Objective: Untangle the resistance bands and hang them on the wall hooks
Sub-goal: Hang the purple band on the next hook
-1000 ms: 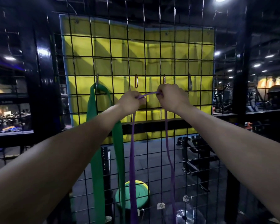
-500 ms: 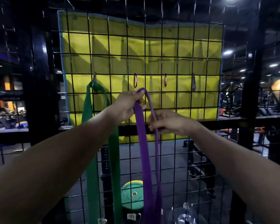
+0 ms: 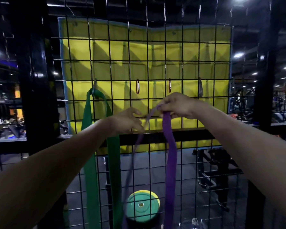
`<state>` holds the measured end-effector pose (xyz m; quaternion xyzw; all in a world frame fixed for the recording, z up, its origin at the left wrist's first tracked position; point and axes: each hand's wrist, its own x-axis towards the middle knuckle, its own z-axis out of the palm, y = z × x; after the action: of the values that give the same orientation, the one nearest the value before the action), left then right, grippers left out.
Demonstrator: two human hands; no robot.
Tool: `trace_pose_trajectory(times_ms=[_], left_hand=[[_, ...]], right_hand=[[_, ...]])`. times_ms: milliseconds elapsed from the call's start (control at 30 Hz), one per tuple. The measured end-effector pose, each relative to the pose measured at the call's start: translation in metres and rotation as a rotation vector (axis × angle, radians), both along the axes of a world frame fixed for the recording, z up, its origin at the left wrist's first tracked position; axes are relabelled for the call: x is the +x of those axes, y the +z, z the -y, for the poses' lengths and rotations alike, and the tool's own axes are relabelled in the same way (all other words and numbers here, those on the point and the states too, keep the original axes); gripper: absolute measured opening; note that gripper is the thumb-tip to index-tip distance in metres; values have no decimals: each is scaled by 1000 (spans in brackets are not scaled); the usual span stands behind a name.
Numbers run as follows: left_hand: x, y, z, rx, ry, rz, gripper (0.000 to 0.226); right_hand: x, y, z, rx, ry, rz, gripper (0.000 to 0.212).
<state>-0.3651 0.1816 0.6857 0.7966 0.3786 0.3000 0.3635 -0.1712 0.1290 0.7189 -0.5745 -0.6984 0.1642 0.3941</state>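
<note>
Head view: my right hand (image 3: 178, 104) has its grip pinched on the top of the purple band (image 3: 169, 156), raised before the wire grid (image 3: 119, 52) just below the red carabiner hook (image 3: 169, 86). My left hand (image 3: 127, 120) is lower, fingers loosely curled at the band's thinner strand; I cannot tell if it holds it. The green band (image 3: 89, 146) hangs from the far-left hook (image 3: 94, 90).
</note>
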Motion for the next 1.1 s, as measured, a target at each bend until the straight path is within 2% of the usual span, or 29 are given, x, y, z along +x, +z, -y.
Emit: trace_pose_trajectory(times_ms=[100, 233, 367, 467, 567, 633, 733, 800, 867, 967, 1100], left_hand=[[16, -1, 5, -54, -78, 101, 42], [31, -4, 6, -60, -133, 127, 38], [31, 4, -1, -169, -113, 509, 14], [33, 14, -3, -196, -82, 682, 9], [25, 23, -7, -233, -21, 852, 13], [14, 24, -11, -241, 27, 818, 15], [5, 17, -8, -157, 111, 470, 8], [6, 13, -3, -47, 87, 262, 8], [10, 9, 0, -38, 1, 168, 15], [20, 6, 1, -119, -89, 238, 18], [27, 15, -6, -58, -80, 453, 14]], right_hand=[[-15, 16, -4, 68, -15, 99, 7], [-19, 17, -5, 111, -34, 71, 16], [-8, -9, -6, 40, -9, 10, 9], [-5, -41, -12, -81, 58, -12, 20], [6, -65, -16, -171, 81, 97, 15], [17, -65, -11, -188, 73, -10, 7], [22, -42, -4, -93, 100, -189, 18], [18, -23, -3, 5, 78, -271, 22], [12, -9, -6, 60, 87, -290, 29], [-1, 2, -13, 92, 109, -286, 32], [-16, 14, -28, 94, 159, -236, 11]])
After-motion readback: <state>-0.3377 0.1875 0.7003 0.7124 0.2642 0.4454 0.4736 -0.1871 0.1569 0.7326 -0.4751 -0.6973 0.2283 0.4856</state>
